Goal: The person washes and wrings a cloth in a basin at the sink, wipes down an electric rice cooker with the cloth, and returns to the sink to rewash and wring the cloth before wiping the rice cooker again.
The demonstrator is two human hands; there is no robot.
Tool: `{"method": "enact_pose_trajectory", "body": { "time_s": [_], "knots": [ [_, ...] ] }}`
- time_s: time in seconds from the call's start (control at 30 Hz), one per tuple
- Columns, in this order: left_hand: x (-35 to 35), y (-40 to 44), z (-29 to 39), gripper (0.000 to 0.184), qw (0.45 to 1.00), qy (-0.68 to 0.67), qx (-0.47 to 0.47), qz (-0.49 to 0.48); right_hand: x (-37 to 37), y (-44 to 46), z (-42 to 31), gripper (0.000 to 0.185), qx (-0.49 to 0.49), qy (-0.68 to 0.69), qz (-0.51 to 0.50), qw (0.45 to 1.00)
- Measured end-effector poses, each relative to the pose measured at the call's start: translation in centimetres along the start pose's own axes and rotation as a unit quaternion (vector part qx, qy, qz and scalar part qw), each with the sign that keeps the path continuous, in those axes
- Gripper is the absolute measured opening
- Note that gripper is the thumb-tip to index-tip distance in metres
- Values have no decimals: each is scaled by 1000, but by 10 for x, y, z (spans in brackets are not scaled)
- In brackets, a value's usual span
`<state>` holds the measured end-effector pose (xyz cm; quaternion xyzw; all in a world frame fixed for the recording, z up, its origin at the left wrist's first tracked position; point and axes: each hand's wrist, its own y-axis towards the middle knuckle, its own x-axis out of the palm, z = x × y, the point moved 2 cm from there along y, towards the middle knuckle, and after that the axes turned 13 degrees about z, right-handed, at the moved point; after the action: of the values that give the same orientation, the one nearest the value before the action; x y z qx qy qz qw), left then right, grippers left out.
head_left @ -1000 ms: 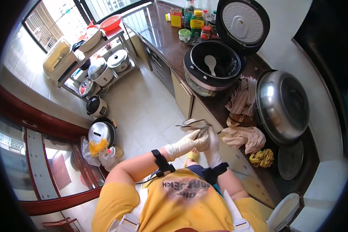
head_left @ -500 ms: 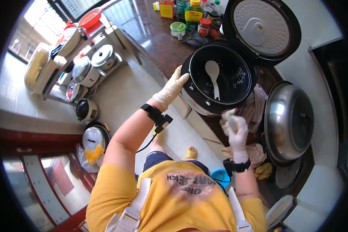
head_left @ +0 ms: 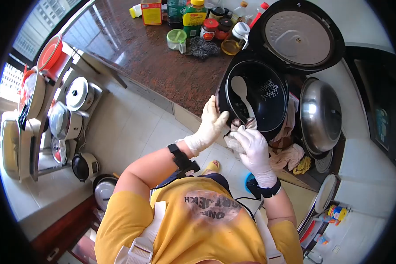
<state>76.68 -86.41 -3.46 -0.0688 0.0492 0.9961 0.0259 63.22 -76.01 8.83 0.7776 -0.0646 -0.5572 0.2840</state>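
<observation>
The black rice cooker (head_left: 223,102) stands with its lid (head_left: 297,42) raised, and a white rice paddle (head_left: 240,88) leans inside its dark inner pot (head_left: 268,110). Against the cooker's near left side rests my left hand (head_left: 207,127), gloved in white, fingers stretched out and thumb apart. My right hand (head_left: 253,149), gloved too, is closed on a greyish-brown cloth (head_left: 234,143) at the cooker's front edge. Part of the cloth lies over the rim there, and the cooker's front panel is hidden behind it and my hands.
Several bottles and jars, among them a yellow-capped green bottle (head_left: 194,20), stand behind the cooker. A large steel lid (head_left: 320,116) and a pinkish cloth (head_left: 288,157) lie at the right. Pots fill a shelf (head_left: 59,163) at the left. A blue bucket (head_left: 250,181) is below.
My right hand has come up to the cooker's front and now holds a cloth there. My left hand has slid lower along the cooker's side. The view has shifted.
</observation>
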Motion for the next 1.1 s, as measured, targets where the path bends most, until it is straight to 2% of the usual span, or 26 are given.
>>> {"method": "enact_pose_trajectory", "body": {
  "time_s": [0.03,0.07,0.1,0.13,0.17,0.2,0.3,0.33,0.4,0.47,0.53,0.6,0.67,0.73,0.8,0.83,0.87,0.93,0.97,1.0,1.07,1.1],
  "knots": [
    [-9,8,0,77,984,-162,-66,-36,-2,5,-4,55,17,50,-40,998],
    [-23,13,1,77,983,-167,-61,-43,-4,11,-7,56,33,101,-77,991],
    [-45,18,29,79,946,-247,-155,-138,-6,20,-17,56,74,175,-69,979],
    [-59,18,43,89,885,-318,-248,-232,-8,35,-26,57,52,183,-64,980],
    [-61,18,18,102,931,-215,-247,-161,-9,51,-33,56,33,186,-20,982],
    [-65,18,9,101,942,-212,-224,-132,-7,65,-36,56,14,189,24,982],
    [-80,25,-33,99,951,-218,-188,-115,38,76,-24,46,-49,34,-32,998],
    [-91,23,-36,99,955,-199,-186,-117,65,59,-11,44,-78,57,-17,995],
    [-108,20,-44,95,965,-162,-178,-102,62,29,-25,44,-27,88,-63,994],
    [-119,21,-57,92,970,-124,-185,-100,48,-15,-26,47,5,59,-166,984],
    [-122,29,-61,85,973,-112,-170,-108,23,-46,-11,48,144,139,-183,962],
    [-120,31,-51,80,976,-96,-159,-112,-1,-81,8,50,330,202,-98,917],
    [-103,37,-17,76,982,-78,-117,-122,-33,-94,37,47,484,234,-55,841],
    [-83,48,-2,73,986,-52,-83,-136,-58,-107,68,33,456,125,93,877],
    [-61,59,11,70,990,-36,-10,-134,-68,-102,91,32,473,131,266,830],
    [-49,66,12,69,991,-30,7,-132,-65,-95,97,36,450,155,315,822],
    [-38,70,14,69,991,-21,5,-131,-55,-86,95,36,453,162,313,819],
    [-19,76,19,67,986,-96,-26,-136,-30,-66,85,40,509,171,173,826],
    [-17,82,17,64,988,-48,17,-147,-21,-74,96,45,347,109,185,913],
    [-15,85,17,64,988,-44,21,-147,-19,-76,107,46,356,137,191,904],
    [-15,83,18,62,987,-49,31,-148,-18,-75,132,45,444,345,255,786],
    [-14,84,20,63,986,-50,27,-156,-14,-73,157,45,378,309,226,843]
  ]
}}
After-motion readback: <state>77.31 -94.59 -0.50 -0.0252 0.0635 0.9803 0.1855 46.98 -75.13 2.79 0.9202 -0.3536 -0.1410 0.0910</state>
